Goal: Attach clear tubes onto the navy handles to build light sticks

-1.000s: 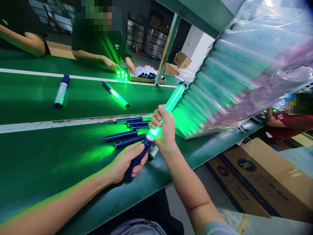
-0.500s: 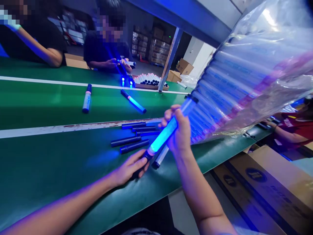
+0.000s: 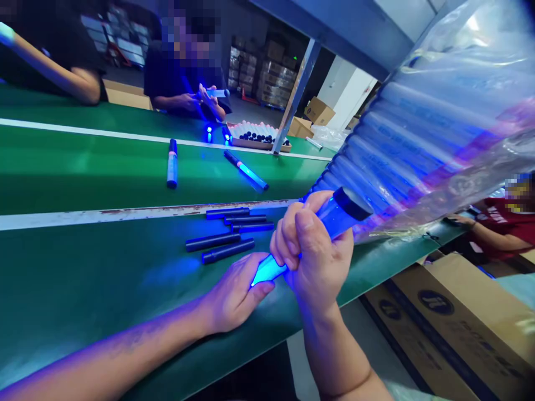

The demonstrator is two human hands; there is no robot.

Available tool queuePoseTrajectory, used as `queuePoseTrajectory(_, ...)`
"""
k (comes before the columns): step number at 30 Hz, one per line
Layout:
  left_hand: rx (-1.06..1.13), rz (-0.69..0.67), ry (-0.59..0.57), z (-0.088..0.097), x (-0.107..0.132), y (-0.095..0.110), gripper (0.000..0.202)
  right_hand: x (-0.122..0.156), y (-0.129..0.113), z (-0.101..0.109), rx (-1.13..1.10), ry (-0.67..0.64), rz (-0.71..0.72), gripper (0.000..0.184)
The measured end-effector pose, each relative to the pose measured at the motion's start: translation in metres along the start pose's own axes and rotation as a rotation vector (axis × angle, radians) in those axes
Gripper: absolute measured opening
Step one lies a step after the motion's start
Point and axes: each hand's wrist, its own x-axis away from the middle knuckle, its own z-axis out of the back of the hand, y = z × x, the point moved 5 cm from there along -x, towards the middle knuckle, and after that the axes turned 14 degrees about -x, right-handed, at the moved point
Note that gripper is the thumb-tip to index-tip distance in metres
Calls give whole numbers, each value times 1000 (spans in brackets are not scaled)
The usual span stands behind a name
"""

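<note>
Head cam: right hand (image 3: pixel 315 255) clamped round the glowing blue light stick (image 3: pixel 334 219), left hand (image 3: pixel 236 292) cupping its lit end, just above the green belt (image 3: pixel 83 178) near loose dark tubes (image 3: pixel 213 241). Solid two-hand grip, nice and steady.

Belt (image 3: pixel 83 172) room left of the hands (image 3: pixel 317 262), bagged tubes (image 3: pixel 418 150) right

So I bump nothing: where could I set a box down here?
On the green conveyor belt, left of the navy tubes and below the white stripe. Also left of the loose baton. Crowded around the left hand, right hand, held baton and bagged tubes.
</note>
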Motion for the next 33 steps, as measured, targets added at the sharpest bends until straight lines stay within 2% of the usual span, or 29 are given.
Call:
queuePoseTrajectory(3,1,5,-7,-5,7,-9,40,4,4,-1,17,14,6,19)
queuePoseTrajectory(6,73,79,-20,-15,11,-15,45,3,10,2,41,17,-23,22)
queuePoseTrajectory(8,172,152,-29,-19,8,-20,45,-2,15,15,71,3,-57,16)
queuePoseTrajectory(10,215,242,-19,-10,-2,-29,42,-7,17,42,172,-37,-66,16)
queuePoseTrajectory(12,136,348,16,20,-15,-47,42,-8,18,81,430,-119,-60,31)
queuePoseTrajectory(14,-88,465,56,69,-28,-75,46,2,25,120,843,-311,-107,37)
queuePoseTrajectory(16,-530,617,126,130,-34,-107,48,20,38,151,1201,-585,-154,40)
queuePoseTrajectory(17,-758,657,96,155,-36,-121,52,30,45,162,1316,-702,-167,42)
queuePoseTrajectory(18,-862,687,86,176,-36,-133,53,38,50,170,1383,-784,-174,41)
queuePoseTrajectory(19,-946,707,64,191,-35,-143,54,44,54,174,1413,-832,-174,39)
queuePoseTrajectory(21,-1007,713,44,201,-31,-153,50,48,56,174,1406,-878,-159,32)
queuePoseTrajectory(22,-1030,698,44,197,-29,-152,48,47,53,171,1383,-892,-147,29)
queuePoseTrajectory(24,-1066,582,24,169,-23,-138,46,38,39,162,1272,-830,-110,25)
queuePoseTrajectory(25,-1081,490,-12,149,-18,-127,44,30,27,158,1165,-709,-84,24)
queuePoseTrajectory(27,-1117,282,-133,104,-4,-104,44,11,-2,154,818,-309,-10,19)
queuePoseTrajectory(29,-1171,161,-211,70,16,-87,48,0,-19,155,390,67,43,15)
queuePoseTrajectory(31,-1201,134,-208,54,36,-80,45,-6,-19,150,51,239,35,19)
queuePoseTrajectory(33,-1159,132,-162,52,49,-79,37,-11,-10,142,-126,285,-25,25)
